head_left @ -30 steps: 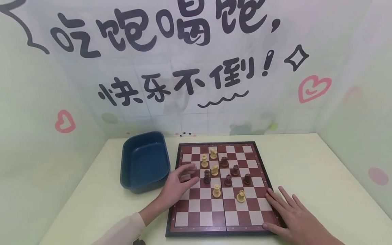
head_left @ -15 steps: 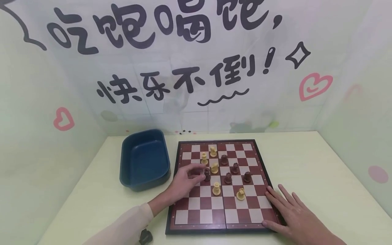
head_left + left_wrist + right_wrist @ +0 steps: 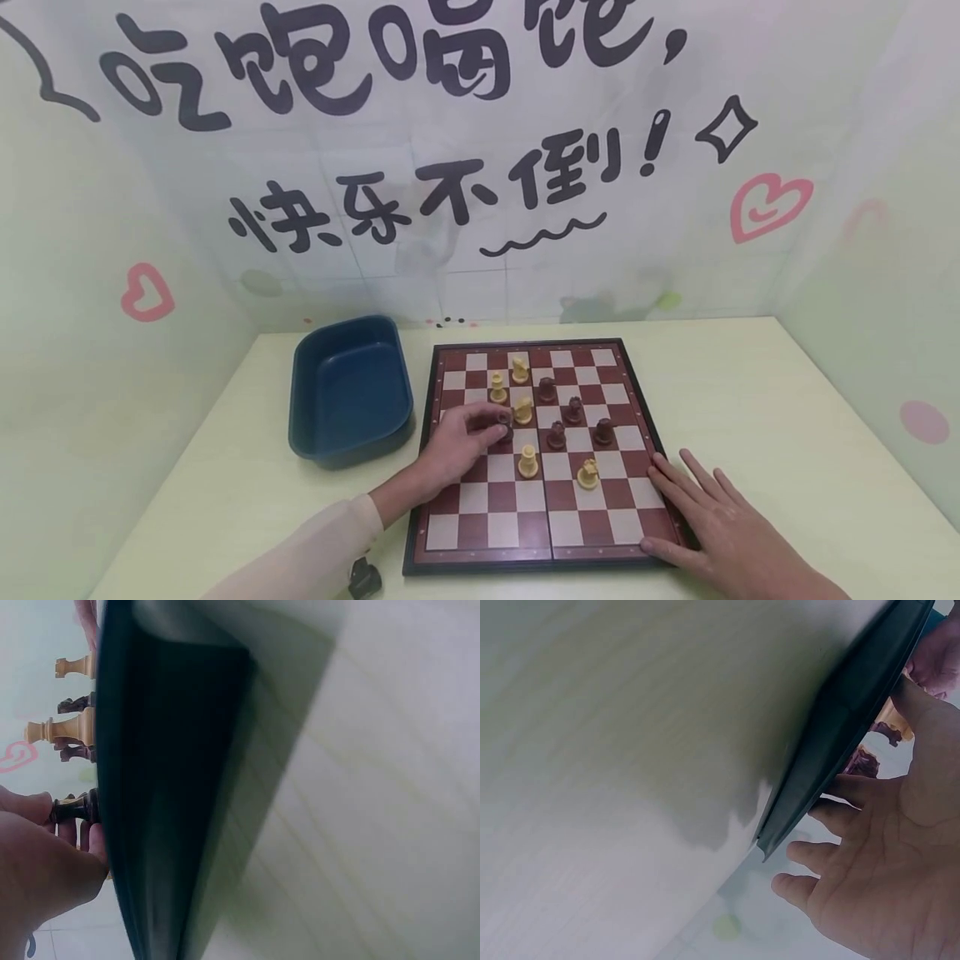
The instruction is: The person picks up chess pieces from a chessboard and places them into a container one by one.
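My left hand [image 3: 459,443] pinches a dark chess piece [image 3: 77,807] between thumb and fingers; its top is covered, so the kind cannot be told. That piece stands on the left half of the chessboard [image 3: 517,533]. Close beside it is a pale knight [image 3: 522,410], and nearer to me a tall pale piece [image 3: 528,461]. My right hand [image 3: 716,525] lies on the board's near right edge with fingers extended. In the right wrist view its palm shows beside the dark rim [image 3: 817,761].
Behind the held piece stand a pale piece [image 3: 498,388] and a pale knight [image 3: 521,371]. Several dark pieces, one a dark piece [image 3: 557,435], occupy the board's right half. A blue bin [image 3: 352,450] sits left of the board. A small black object [image 3: 365,578] lies near the left sleeve.
My left hand has moved right from the board's left side to the dark piece, and its fingers have closed around it. The right hand stays in place; the head view shifts slightly.
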Demonstrator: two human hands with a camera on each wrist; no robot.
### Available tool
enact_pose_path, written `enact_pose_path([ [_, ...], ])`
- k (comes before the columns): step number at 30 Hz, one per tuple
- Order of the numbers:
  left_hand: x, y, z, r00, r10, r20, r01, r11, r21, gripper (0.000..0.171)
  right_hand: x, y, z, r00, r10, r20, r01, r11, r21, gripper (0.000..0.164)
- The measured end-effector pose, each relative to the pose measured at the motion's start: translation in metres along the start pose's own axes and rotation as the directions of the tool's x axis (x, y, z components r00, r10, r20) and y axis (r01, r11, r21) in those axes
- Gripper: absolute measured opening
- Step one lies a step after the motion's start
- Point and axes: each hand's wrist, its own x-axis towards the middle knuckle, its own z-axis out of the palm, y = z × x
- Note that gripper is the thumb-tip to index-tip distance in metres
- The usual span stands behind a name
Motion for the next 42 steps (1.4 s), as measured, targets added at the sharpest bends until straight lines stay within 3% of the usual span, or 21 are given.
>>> enact_pose_path([
  [7, -0.0016, 0.0005, 0.0012, 1.0, -0.004, -0.013, 0.004, 1.0, -0.003, 0.024, -0.0002, -0.001, -0.0007, 1.0, 0.009, 0.004, -0.009, 1.0, 0.016, 0.088],
  [15, -0.0039, -0.0007, 0.0004, 0.999, 0.041, -0.016, -0.039, 0.996, 0.081, 0.025, 0.0, -0.004, -0.0027, 0.996, 0.063, 0.059, -0.067, 0.996, 0.052, 0.09],
  [20, -0.0037, 0.0004, -0.0009, 0.998, 0.065, -0.018, -0.063, 0.993, 0.102, 0.025, -0.0003, -0.0038, -0.003, 0.999, 0.04, 0.035, -0.041, 0.998, 0.04, 0.088],
  [42, -0.0053, -0.0025, -0.0079, 0.997, 0.069, -0.026, -0.067, 0.997, 0.047, 0.025, 0.0009, -0.0016, -0.0033, 1.0, 0.016, 0.027, -0.016, 1.0, 0.014, 0.088],
])
